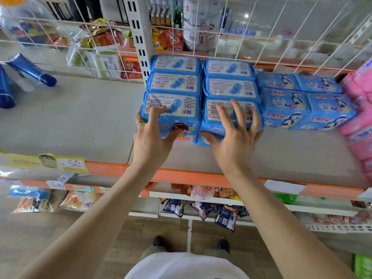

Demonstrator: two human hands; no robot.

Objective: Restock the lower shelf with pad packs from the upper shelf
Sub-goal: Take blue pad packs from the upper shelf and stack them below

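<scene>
Two rows of upright blue pad packs stand on the grey shelf. My left hand grips the front pack of the left row, fingers over its top and thumb on its front face. With spread fingers laid over the top and thumb under the front edge, my right hand holds the front pack of the right row. Behind each front pack stand two more blue packs.
Flat blue pad packs lie to the right, pink packs at the far right. Blue tubes lie far left. A white wire grid backs the shelf. Lower shelves with snack bags sit below the orange edge.
</scene>
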